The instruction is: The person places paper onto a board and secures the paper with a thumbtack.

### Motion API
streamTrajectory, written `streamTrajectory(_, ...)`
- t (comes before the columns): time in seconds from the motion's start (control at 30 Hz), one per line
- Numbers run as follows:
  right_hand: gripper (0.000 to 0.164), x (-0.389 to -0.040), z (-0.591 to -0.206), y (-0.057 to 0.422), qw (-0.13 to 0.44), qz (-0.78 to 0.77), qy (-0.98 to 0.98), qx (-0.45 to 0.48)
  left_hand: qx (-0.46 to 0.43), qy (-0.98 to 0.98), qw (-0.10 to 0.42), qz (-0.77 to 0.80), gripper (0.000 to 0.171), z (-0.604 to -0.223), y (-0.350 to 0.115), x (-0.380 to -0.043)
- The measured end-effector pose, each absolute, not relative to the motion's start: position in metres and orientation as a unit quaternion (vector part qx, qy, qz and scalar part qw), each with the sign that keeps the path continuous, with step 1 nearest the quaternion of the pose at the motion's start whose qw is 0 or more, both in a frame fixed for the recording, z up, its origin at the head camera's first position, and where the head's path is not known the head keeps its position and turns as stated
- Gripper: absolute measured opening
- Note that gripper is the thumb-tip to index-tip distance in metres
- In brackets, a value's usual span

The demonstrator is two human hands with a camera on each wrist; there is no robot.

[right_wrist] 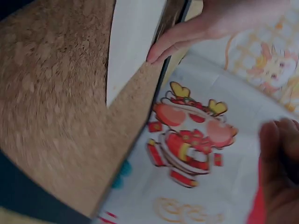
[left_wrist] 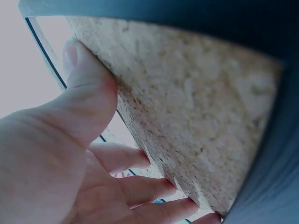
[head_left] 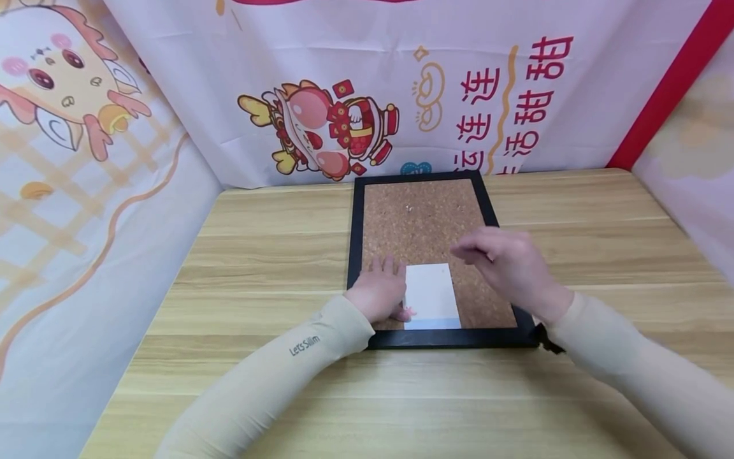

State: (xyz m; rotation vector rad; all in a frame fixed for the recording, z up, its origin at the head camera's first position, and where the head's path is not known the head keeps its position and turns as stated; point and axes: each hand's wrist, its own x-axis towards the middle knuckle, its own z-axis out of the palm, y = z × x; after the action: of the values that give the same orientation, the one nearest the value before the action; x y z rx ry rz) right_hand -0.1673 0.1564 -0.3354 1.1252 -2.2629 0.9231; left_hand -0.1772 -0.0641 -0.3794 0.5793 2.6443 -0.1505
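A cork board (head_left: 424,236) in a black frame lies on the wooden table, with a white sheet of paper (head_left: 430,287) on its near part. My left hand (head_left: 378,293) rests at the sheet's left edge, fingers spread and pointing away from me. In the left wrist view its thumb (left_wrist: 88,79) and straight fingers lie along the cork. Above the right side of the board is my right hand (head_left: 510,264), fingers bent and blurred; I cannot tell whether it holds anything small. A pink bit (head_left: 408,313) shows near the left thumb.
Small shiny pins (head_left: 409,208) stick in the far part of the cork. A dark object (head_left: 548,339) shows by the frame's near right corner, partly behind the right sleeve. A printed cloth (head_left: 355,57) hangs behind the table (head_left: 275,242).
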Motion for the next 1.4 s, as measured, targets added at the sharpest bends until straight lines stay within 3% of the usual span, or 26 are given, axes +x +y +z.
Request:
streamTrajectory(0.17,0.008,-0.211,-0.348,0.16,-0.12,0.399,-0.878,0.236,0.203,0.954,0.216,-0.052,0.098,-0.381,-0.064,-0.178)
streamTrajectory(0.3,0.013,-0.234,-0.359,0.152,-0.25,0.374,-0.87,0.204,0.197,0.955,0.218,-0.052,0.099,-0.381,-0.063,-0.179)
streamTrajectory(0.57,0.006,-0.254,-0.372,0.13,-0.313,0.305,-0.877,0.202,0.194,0.956,0.216,-0.048,0.099,-0.381,-0.062,-0.18)
streamTrajectory(1.0,0.011,-0.28,-0.372,0.107,-0.39,0.235,-0.873,0.174,0.19,0.954,0.227,-0.054,0.097,-0.381,-0.063,-0.181)
streamTrajectory(1.4,0.012,-0.282,-0.369,0.095,-0.41,0.186,-0.878,0.163,0.191,0.952,0.231,-0.055,0.096,-0.381,-0.062,-0.181)
